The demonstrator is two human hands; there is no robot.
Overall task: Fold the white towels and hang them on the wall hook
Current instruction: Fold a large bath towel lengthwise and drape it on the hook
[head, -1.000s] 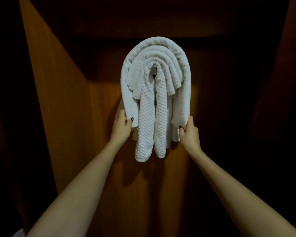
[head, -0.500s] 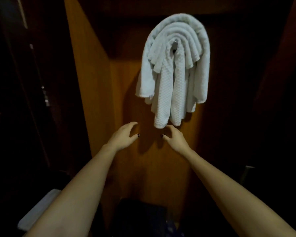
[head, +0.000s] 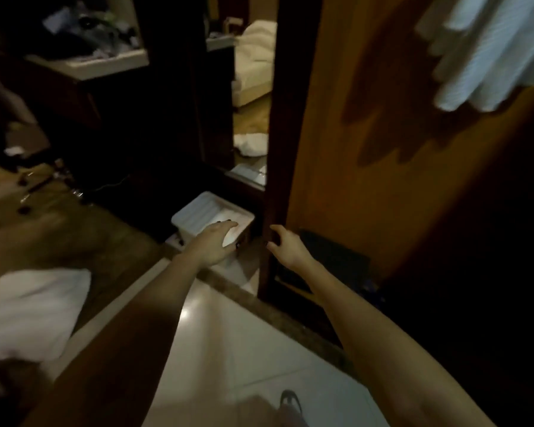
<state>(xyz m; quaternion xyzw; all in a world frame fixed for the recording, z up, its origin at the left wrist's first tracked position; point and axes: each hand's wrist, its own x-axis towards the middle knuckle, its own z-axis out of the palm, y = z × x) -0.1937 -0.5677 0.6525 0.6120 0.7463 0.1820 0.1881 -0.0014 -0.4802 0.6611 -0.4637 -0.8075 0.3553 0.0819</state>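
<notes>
A wide wooden wall [head: 367, 149] of orange-brown colour fills the right half of the view, and a dark post [head: 278, 149] stands along its left edge. Below, the floor [head: 228, 349] is made of pale shiny tiles with a darker stone strip across it.

The white towels [head: 490, 50] hang at the top right corner, against the wooden wall. They are blurred and cut by the edge of the view, and their shadow falls on the wood below and to the left of them. Both hands are well apart from them.

At the lower left lies a white bundle of cloth [head: 34, 312], soft and blurred. In the opening left of the post, white bedding [head: 256, 57] shows far behind, with another white cloth [head: 250, 143] on the floor under it. At the upper left a pale tabletop [head: 105, 63] carries dark things that are too unclear to name.

A white bin [head: 210, 211] stands on the floor just beside the foot of the post. The left hand [head: 213, 245] reaches over it with the fingers stretched and relaxed, holding nothing; I cannot tell if it touches the bin. The right hand [head: 287, 251] is released too, its fingers loosely curled near the post.

At the bottom edge a dark slipper [head: 290, 402] shows.
</notes>
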